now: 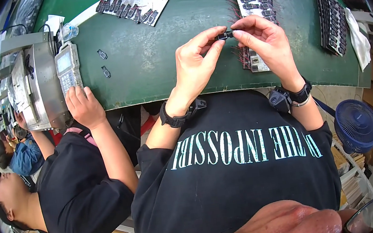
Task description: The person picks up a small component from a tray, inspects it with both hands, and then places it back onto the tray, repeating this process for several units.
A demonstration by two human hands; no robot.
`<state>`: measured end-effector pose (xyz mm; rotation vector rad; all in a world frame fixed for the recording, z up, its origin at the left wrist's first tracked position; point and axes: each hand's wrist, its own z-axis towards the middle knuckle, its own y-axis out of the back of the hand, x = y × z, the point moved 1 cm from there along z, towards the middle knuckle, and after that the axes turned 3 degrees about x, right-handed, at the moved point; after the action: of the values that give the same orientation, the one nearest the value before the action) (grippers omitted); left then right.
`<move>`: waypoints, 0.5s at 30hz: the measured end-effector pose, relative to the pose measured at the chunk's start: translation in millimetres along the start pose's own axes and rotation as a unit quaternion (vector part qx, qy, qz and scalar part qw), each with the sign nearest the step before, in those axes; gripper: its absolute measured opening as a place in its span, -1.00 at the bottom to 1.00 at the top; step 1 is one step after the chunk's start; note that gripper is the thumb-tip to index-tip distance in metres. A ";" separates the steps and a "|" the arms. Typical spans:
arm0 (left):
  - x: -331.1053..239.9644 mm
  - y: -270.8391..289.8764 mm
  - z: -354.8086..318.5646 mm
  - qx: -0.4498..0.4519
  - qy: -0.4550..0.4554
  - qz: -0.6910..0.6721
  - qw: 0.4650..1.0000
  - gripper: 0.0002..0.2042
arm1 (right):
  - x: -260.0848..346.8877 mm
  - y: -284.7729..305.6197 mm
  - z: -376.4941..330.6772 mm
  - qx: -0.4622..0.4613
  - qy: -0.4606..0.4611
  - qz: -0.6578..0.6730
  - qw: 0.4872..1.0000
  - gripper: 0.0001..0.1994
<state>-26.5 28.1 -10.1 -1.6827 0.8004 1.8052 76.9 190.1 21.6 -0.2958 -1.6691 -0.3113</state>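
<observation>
My left hand [196, 62] and my right hand [268, 45] meet in front of me above the green table [155, 81]. Between the fingertips of both is a small black part [223, 36], pinched from either side; its far details are too small to make out. Beneath and behind my right hand lies a white board [262, 65] carrying rows of similar black parts, with thin red wires sticking out along its left edge. My right hand and wrist hide some of this board.
Two loose black parts [102, 54] lie to the left. A filled white board [159, 3] is at the far left, stacked boards [333, 21] and a white cloth [359, 41] at right. A co-worker's hand [85, 105] touches a keypad device [68, 67]. A blue fan [357, 125] stands lower right.
</observation>
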 end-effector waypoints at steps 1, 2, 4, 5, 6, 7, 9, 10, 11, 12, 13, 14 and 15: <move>0.4 -0.1 0.4 -0.002 0.012 -0.019 1.000 -0.69 | -0.6 -0.1 0.1 -0.002 -0.003 -0.003 1.000 -0.84; 0.7 -0.4 0.9 -0.004 0.024 -0.037 0.999 -0.68 | -1.4 -0.2 0.2 -0.004 -0.006 -0.005 1.000 -0.84; 1.3 -1.0 1.9 -0.005 0.036 -0.056 0.998 -0.68 | -2.6 -1.1 0.0 -0.006 -0.009 -0.008 1.000 -0.85; 1.3 -1.3 2.3 -0.001 0.035 -0.045 0.998 -0.68 | -2.5 -2.5 -0.4 -0.007 -0.002 -0.014 1.000 -0.85; 1.3 -1.6 2.7 0.003 0.033 -0.033 0.999 -0.68 | -2.4 -3.8 -0.7 -0.009 0.005 -0.019 1.000 -0.85; 1.2 -1.8 3.0 0.007 0.032 -0.021 0.999 -0.68 | -2.4 -4.4 -0.8 -0.011 0.012 -0.025 1.000 -0.85; 0.8 -1.8 2.8 0.006 0.031 -0.019 0.999 -0.68 | -2.4 -4.2 0.5 -0.003 0.006 -0.031 1.000 -0.85; 0.6 -2.0 2.8 0.005 0.029 -0.017 0.999 -0.68 | -2.6 -3.6 1.7 0.004 0.002 -0.036 0.999 -0.85; 0.3 -2.1 2.8 0.004 0.027 -0.015 1.000 -0.68 | -3.1 -3.2 2.9 0.011 -0.003 -0.042 0.999 -0.85; -0.4 -1.9 2.9 0.003 0.027 -0.016 1.000 -0.68 | -3.9 -2.3 3.9 0.011 -0.003 -0.042 0.999 -0.85; -1.4 -1.4 3.0 0.007 0.026 -0.002 1.000 -0.68 | -5.3 -1.0 4.8 0.023 -0.012 -0.038 0.999 -0.85; -2.3 -1.0 3.0 0.010 0.025 0.011 1.000 -0.68 | -6.9 0.5 5.7 0.034 -0.022 -0.035 0.999 -0.86; -2.8 -0.8 2.9 0.014 0.024 0.024 0.999 -0.68 | -8.6 1.7 6.7 0.045 -0.032 -0.031 0.998 -0.86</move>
<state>-27.7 30.8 -7.3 -1.7080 0.8899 1.7832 72.3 194.0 12.4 -0.1883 -1.7517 -0.2737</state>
